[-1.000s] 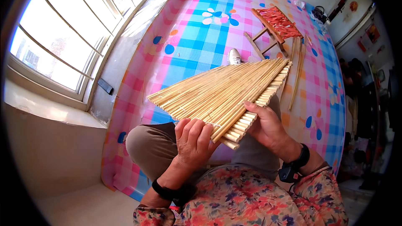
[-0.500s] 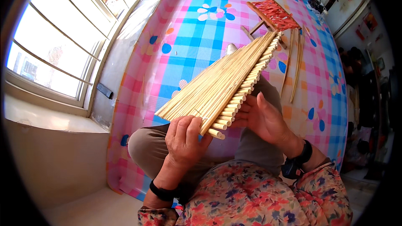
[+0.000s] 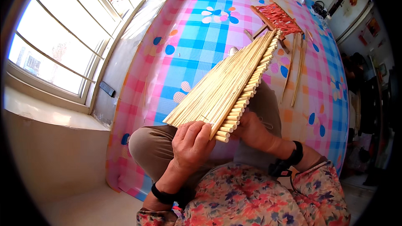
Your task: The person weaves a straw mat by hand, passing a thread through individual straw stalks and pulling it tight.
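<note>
A stalk panel (image 3: 226, 86), made of many thin pale stalks laid side by side, rests tilted above my lap. Thick round stalks with cut ends (image 3: 245, 100) line its right edge. My left hand (image 3: 191, 144) grips the near edge, fingers curled over the top. My right hand (image 3: 254, 133) is against the right side near the lowest cut ends; its fingers are hidden under the panel. Beside that hand shows a thin pale thread (image 3: 264, 122), partly visible against my trousers.
A low folding stool (image 3: 278, 19) with a red woven seat stands beyond the panel. Several long loose stalks (image 3: 299, 73) lie to its near right on the checked flowered sheet (image 3: 184, 50). A dark remote control (image 3: 107, 88) sits on the sill by the barred window (image 3: 54, 37).
My right hand has gone from palm raised with fingers apart to tucked under the panel's right edge. The panel and my left hand have shifted slightly right in the picture.
</note>
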### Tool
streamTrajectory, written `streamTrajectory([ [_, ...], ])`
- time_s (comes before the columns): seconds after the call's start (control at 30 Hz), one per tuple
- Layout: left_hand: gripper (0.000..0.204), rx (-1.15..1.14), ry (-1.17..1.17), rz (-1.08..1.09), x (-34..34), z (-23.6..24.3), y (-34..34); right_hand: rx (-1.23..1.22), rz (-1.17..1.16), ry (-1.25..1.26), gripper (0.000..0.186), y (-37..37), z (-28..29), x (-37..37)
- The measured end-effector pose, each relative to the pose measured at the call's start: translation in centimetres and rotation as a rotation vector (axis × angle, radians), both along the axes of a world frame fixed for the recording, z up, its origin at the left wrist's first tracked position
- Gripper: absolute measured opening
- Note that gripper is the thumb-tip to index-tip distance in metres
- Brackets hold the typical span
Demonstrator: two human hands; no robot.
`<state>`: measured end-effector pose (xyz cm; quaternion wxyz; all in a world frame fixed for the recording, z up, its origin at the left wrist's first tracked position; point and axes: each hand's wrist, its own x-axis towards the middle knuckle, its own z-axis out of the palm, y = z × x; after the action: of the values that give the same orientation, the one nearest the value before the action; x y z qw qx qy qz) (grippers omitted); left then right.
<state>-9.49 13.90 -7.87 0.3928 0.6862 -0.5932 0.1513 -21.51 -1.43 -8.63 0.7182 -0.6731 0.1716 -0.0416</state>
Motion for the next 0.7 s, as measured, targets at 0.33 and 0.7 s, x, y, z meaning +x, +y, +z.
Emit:
streamTrajectory([
  [0.33,0.027,-0.042,-0.070,0.002,-1.2,-1.3,0.2,-0.324,0.133,-0.135,0.026,0.9,-1.6,-1.4],
  [0.7,0.025,0.092,-0.183,-0.008,-0.2,-1.0,1.3,-0.760,0.546,0.069,0.035,0.1,-1.3,-0.4],
])
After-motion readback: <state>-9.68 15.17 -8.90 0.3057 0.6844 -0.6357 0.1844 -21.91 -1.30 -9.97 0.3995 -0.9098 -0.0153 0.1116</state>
